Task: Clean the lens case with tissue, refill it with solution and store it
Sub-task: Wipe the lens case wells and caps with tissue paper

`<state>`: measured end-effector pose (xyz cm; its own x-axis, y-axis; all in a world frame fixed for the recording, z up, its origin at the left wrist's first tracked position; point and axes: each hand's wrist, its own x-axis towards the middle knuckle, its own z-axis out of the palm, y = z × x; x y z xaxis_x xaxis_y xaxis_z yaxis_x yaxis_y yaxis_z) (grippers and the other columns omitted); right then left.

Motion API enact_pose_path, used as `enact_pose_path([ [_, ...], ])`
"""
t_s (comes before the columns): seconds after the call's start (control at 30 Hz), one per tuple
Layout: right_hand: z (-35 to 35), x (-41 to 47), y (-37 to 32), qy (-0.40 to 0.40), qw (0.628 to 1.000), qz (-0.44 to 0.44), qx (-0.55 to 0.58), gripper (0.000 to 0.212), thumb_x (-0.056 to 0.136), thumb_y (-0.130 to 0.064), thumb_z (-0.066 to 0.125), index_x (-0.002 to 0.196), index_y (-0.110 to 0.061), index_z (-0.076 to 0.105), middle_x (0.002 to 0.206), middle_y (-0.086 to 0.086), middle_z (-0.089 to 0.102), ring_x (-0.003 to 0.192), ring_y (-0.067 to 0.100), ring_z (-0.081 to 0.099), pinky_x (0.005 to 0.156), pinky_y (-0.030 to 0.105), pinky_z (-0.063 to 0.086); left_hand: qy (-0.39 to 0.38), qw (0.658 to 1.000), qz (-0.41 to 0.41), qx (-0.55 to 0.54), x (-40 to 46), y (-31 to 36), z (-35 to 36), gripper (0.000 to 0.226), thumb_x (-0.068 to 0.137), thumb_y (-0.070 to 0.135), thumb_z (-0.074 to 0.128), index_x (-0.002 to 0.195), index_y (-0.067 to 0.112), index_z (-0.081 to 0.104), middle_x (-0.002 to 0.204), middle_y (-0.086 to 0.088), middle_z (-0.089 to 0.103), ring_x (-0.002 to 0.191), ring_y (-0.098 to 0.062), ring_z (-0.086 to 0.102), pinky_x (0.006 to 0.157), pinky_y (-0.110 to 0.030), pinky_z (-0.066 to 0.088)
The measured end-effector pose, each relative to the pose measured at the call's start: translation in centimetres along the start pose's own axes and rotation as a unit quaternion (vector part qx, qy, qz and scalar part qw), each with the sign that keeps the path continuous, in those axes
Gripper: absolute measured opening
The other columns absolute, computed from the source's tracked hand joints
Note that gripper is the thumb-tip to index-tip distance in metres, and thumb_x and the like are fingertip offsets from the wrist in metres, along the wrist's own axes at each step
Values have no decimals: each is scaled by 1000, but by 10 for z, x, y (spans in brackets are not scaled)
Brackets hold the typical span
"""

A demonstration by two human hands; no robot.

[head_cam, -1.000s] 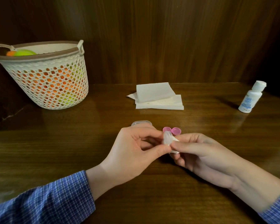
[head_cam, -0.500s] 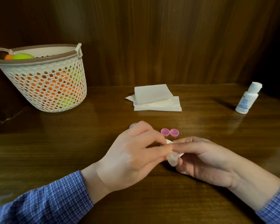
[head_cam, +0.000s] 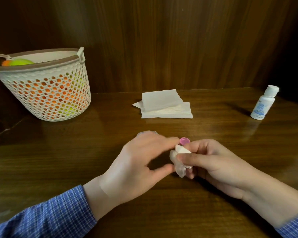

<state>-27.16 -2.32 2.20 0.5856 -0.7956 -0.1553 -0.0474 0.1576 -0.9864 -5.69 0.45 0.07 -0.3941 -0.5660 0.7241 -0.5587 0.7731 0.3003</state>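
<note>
A right hand [head_cam: 218, 167] pinches a wad of tissue [head_cam: 179, 162] around what is likely the lens case; the left hand [head_cam: 136, 164] hovers beside it, fingers loosely spread, holding nothing. One pink cap [head_cam: 184, 140] shows just beyond the knuckles and could be knocked away. Farther off: one tissue stack [head_cam: 165, 107], one solution bottle [head_cam: 263, 105], one basket [head_cam: 46, 93].

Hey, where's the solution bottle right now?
In the head view the solution bottle stands capped at the table's far right, near the wooden back wall, well right of the stack of tissues and untouched by both hands.
</note>
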Motion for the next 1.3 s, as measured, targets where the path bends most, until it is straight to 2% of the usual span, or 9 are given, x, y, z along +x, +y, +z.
enact_pose_path([
  [0.07, -1, -1, -2, 62, 989, -58, -118, 17, 92, -20, 69, 80, -14, 81, 81, 4, 73, 74, 12, 63, 74, 25, 49, 2, 983, -162, -91, -3, -1, -1, 44, 83, 17, 83, 124, 23, 68, 108, 11, 71, 100, -12, 71, 82, -24, 61],
  [0.17, 0, -2, -3, 129, 942, -136, -280, 21, 92, -30, 67, 75, -27, 78, 88, -11, 67, 87, 6, 63, 81, 23, 43, -33, 900, -341, -269, -1, -3, -2, 32, 87, 12, 80, 115, 25, 73, 102, 4, 75, 91, -18, 75, 73, -29, 63],
  [0.3, 5, -2, 3, 127, 913, -203, -331, 15, 90, -34, 67, 79, -36, 78, 91, -12, 65, 97, 11, 62, 80, 17, 50, -63, 898, -302, -314, 0, 1, 4, 32, 87, 23, 79, 117, 35, 76, 107, 4, 79, 100, -20, 76, 83, -28, 63],
  [0.63, 6, -1, 3, 101, 937, -161, -293, 15, 90, -37, 68, 82, -35, 80, 91, -11, 67, 98, 8, 62, 82, 23, 51, -21, 896, -299, -329, -1, 0, 4, 36, 79, 21, 83, 113, 33, 78, 108, 7, 80, 99, -15, 78, 82, -25, 62],
  [0.83, 8, 0, 2, 82, 975, -91, -186, 18, 91, -35, 70, 83, -26, 83, 79, -2, 72, 92, -3, 64, 99, 31, 46, 5, 940, -271, -206, -3, 2, 8, 42, 79, 15, 87, 112, 38, 77, 107, 18, 79, 97, -6, 77, 82, -27, 64],
  [0.93, 2, 2, 1, 23, 1000, 7, 14, 30, 83, -30, 77, 95, -3, 81, 84, 17, 61, 70, 3, 60, 73, 25, 54, 7, 952, -244, -184, -1, 6, 8, 45, 80, 15, 87, 113, 44, 76, 106, 22, 77, 97, -3, 76, 80, -19, 61],
  [1.07, -8, 8, -4, -14, 959, 98, 265, 30, 85, -8, 74, 112, 6, 74, 90, 17, 66, 59, 10, 55, 54, 20, 56, -16, 865, -355, -354, 5, 1, 3, 33, 80, 6, 85, 106, 27, 82, 102, -1, 80, 97, -18, 77, 81, -24, 61],
  [1.2, -15, 6, -5, 53, 997, -50, -9, 24, 81, -23, 76, 101, -12, 80, 83, 3, 71, 73, 13, 62, 65, 22, 56, -85, 735, -394, -545, 5, -12, -2, 24, 90, 13, 75, 113, 8, 75, 103, -11, 72, 99, -24, 70, 88, -35, 58],
  [1.3, -12, 2, -1, 88, 959, -176, -204, 12, 91, -22, 72, 99, -30, 77, 94, -3, 75, 84, 11, 69, 74, 23, 57, -137, 690, -377, -603, 5, -15, -2, 32, 96, 16, 71, 126, 4, 68, 105, -9, 70, 100, -21, 67, 90, -34, 57],
])
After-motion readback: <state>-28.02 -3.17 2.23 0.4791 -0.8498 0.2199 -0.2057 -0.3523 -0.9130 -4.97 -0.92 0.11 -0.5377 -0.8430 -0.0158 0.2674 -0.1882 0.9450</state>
